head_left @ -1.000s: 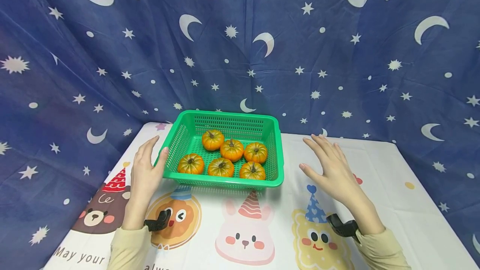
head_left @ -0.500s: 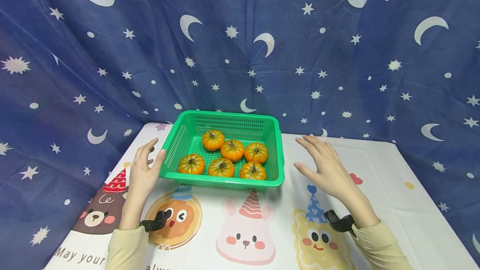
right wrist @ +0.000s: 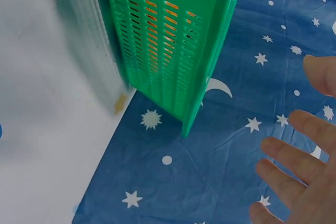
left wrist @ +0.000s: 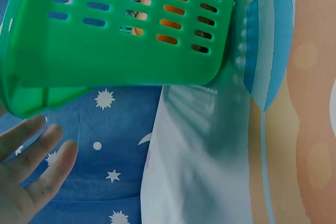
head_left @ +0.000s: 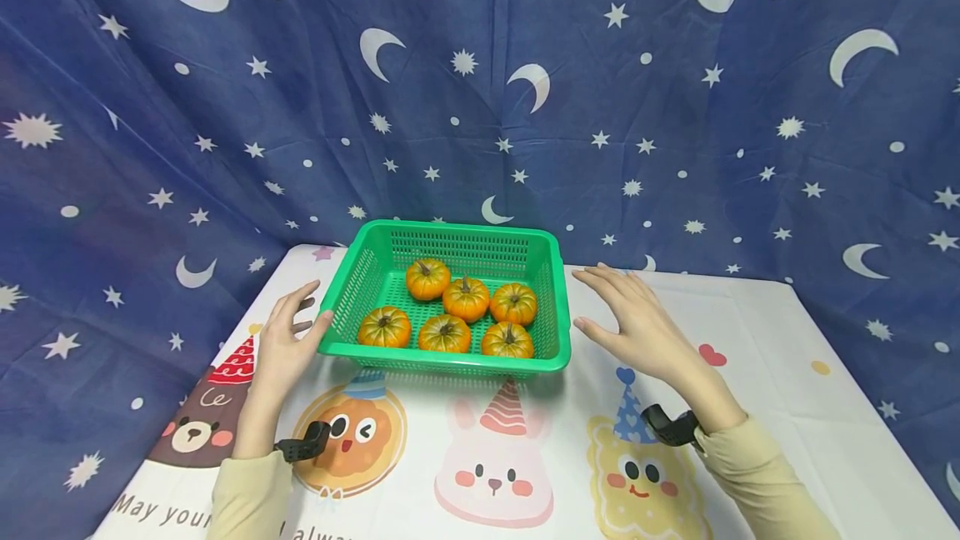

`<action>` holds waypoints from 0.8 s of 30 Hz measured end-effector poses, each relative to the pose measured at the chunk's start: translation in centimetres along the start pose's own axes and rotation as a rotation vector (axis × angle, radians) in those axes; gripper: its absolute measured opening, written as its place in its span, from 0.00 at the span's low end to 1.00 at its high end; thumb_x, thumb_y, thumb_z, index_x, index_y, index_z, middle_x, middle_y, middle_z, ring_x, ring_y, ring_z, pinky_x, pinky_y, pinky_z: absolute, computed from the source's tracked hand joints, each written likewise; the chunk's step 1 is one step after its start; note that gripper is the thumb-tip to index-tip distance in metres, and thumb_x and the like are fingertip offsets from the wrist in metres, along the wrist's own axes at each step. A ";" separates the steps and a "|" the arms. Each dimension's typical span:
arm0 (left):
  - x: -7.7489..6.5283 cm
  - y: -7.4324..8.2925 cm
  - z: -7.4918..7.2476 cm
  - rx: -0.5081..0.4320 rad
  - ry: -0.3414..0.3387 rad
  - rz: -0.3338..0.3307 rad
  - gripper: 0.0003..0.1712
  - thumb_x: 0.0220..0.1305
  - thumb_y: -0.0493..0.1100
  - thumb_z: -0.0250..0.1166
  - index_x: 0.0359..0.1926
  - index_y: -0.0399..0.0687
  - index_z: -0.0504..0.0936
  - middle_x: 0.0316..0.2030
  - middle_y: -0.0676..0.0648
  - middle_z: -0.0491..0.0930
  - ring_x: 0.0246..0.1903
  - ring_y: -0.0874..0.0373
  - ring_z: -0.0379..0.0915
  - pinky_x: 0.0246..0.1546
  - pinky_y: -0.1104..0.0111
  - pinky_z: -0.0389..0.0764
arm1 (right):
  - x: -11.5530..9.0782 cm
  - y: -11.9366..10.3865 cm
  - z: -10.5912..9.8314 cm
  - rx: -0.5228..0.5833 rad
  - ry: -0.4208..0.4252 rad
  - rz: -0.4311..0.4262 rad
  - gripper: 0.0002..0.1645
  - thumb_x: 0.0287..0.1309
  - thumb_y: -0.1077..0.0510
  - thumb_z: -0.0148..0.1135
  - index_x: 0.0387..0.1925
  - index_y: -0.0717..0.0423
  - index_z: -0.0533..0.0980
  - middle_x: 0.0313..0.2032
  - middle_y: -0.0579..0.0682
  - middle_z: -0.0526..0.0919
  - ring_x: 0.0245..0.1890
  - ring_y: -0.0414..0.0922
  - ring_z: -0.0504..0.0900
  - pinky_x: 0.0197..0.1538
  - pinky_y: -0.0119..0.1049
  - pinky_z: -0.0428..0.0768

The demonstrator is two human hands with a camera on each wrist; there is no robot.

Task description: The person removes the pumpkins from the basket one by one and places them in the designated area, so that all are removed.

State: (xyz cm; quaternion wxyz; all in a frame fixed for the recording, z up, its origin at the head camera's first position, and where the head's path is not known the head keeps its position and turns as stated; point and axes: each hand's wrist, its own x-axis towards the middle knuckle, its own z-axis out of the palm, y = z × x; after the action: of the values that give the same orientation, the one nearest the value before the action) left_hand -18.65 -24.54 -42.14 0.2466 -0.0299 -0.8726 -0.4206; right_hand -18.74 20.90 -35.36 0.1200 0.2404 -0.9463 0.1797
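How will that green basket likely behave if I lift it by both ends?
The green basket will probably stay stiff, since it stands straight-sided without visible sagging. Perforated and plastic-looking, it's likely light itself. The six pumpkins inside may roll if it tilts: they're rounded, with gaps around some.

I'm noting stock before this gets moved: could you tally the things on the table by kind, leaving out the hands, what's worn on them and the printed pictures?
Pumpkins: 6, all inside the basket
Green basket: 1
Total: 7
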 end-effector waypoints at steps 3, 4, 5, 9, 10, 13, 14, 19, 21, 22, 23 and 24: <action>-0.1 -0.2 -0.2 -0.019 -0.018 -0.004 0.28 0.62 0.37 0.63 0.64 0.44 0.71 0.59 0.38 0.72 0.52 0.58 0.72 0.41 0.93 0.66 | 0.5 -0.2 -0.1 0.005 -0.026 -0.014 0.39 0.59 0.45 0.62 0.69 0.46 0.63 0.68 0.52 0.67 0.71 0.56 0.59 0.71 0.61 0.50; -0.1 -0.3 -0.3 -0.028 -0.027 -0.002 0.29 0.62 0.37 0.63 0.64 0.44 0.71 0.59 0.38 0.72 0.52 0.63 0.71 0.42 0.93 0.67 | 0.6 -0.3 -0.2 0.007 -0.034 -0.019 0.38 0.59 0.45 0.62 0.69 0.45 0.63 0.68 0.51 0.67 0.72 0.56 0.59 0.71 0.60 0.50; -0.1 -0.4 -0.3 -0.038 -0.034 0.000 0.29 0.61 0.36 0.63 0.65 0.44 0.71 0.60 0.38 0.72 0.51 0.68 0.70 0.42 0.92 0.67 | 0.8 -0.4 -0.2 0.010 -0.043 -0.024 0.38 0.59 0.45 0.62 0.70 0.45 0.63 0.68 0.51 0.66 0.72 0.55 0.59 0.71 0.60 0.50; -0.2 -0.9 -0.5 -0.076 -0.064 0.014 0.31 0.59 0.33 0.64 0.65 0.44 0.71 0.59 0.37 0.72 0.50 0.81 0.65 0.42 0.90 0.70 | 1.4 -0.6 -0.3 0.014 -0.071 -0.053 0.38 0.59 0.45 0.62 0.69 0.47 0.63 0.68 0.52 0.67 0.71 0.55 0.60 0.71 0.59 0.51; -0.1 -1.0 -0.6 -0.083 -0.070 0.018 0.31 0.59 0.33 0.64 0.65 0.43 0.71 0.59 0.37 0.72 0.49 0.83 0.64 0.42 0.89 0.71 | 1.6 -0.6 -0.3 0.014 -0.076 -0.060 0.38 0.59 0.45 0.62 0.69 0.48 0.63 0.68 0.52 0.68 0.71 0.55 0.60 0.71 0.59 0.52; -0.1 -1.4 -0.6 -0.103 -0.087 0.020 0.31 0.58 0.32 0.64 0.65 0.42 0.71 0.58 0.37 0.72 0.49 0.82 0.66 0.42 0.88 0.72 | 2.0 -0.7 -0.3 0.014 -0.096 -0.081 0.39 0.59 0.45 0.63 0.69 0.48 0.63 0.67 0.54 0.68 0.70 0.55 0.62 0.71 0.59 0.53; -0.2 -1.4 -0.7 -0.108 -0.095 0.019 0.32 0.58 0.31 0.64 0.65 0.42 0.70 0.58 0.37 0.72 0.49 0.83 0.66 0.42 0.87 0.72 | 2.2 -0.7 -0.4 0.012 -0.104 -0.086 0.39 0.59 0.45 0.63 0.69 0.48 0.63 0.67 0.55 0.68 0.70 0.56 0.62 0.70 0.59 0.54; -0.3 -1.5 -0.9 -0.127 -0.130 -0.002 0.33 0.58 0.31 0.64 0.66 0.43 0.69 0.59 0.37 0.71 0.48 0.80 0.68 0.42 0.88 0.71 | 2.9 -0.9 -0.5 -0.002 -0.140 -0.111 0.38 0.58 0.45 0.63 0.69 0.48 0.64 0.66 0.57 0.69 0.69 0.56 0.64 0.70 0.59 0.55; -0.3 -1.5 -1.0 -0.134 -0.140 -0.010 0.33 0.59 0.32 0.64 0.66 0.44 0.69 0.60 0.37 0.71 0.47 0.80 0.68 0.41 0.88 0.71 | 3.1 -1.0 -0.5 -0.008 -0.152 -0.121 0.38 0.58 0.45 0.63 0.68 0.49 0.65 0.66 0.56 0.69 0.68 0.56 0.64 0.70 0.58 0.56; -0.3 -1.5 -1.1 -0.140 -0.145 -0.013 0.33 0.59 0.32 0.64 0.66 0.45 0.69 0.60 0.37 0.71 0.47 0.80 0.68 0.42 0.88 0.71 | 3.3 -1.0 -0.5 -0.011 -0.156 -0.127 0.38 0.58 0.45 0.63 0.68 0.49 0.65 0.65 0.56 0.70 0.68 0.56 0.65 0.70 0.58 0.56; -0.3 -1.6 -1.1 -0.147 -0.150 -0.015 0.33 0.59 0.32 0.64 0.66 0.45 0.69 0.61 0.37 0.71 0.47 0.80 0.68 0.42 0.88 0.71 | 3.4 -1.0 -0.5 -0.011 -0.162 -0.130 0.38 0.58 0.45 0.63 0.68 0.49 0.65 0.65 0.56 0.70 0.68 0.56 0.65 0.69 0.58 0.57; -0.3 -1.6 -1.2 -0.151 -0.153 -0.016 0.33 0.60 0.33 0.64 0.66 0.45 0.69 0.61 0.36 0.71 0.47 0.81 0.68 0.42 0.88 0.71 | 3.5 -1.1 -0.5 -0.014 -0.168 -0.134 0.38 0.58 0.45 0.63 0.68 0.50 0.65 0.65 0.56 0.70 0.67 0.56 0.66 0.69 0.58 0.57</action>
State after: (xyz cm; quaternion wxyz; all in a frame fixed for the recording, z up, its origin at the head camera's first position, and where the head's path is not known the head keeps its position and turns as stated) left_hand -18.31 -26.43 -42.86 0.1728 -0.0737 -0.8549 -0.4837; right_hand -21.12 18.82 -33.49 0.0536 0.3165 -0.9361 0.1440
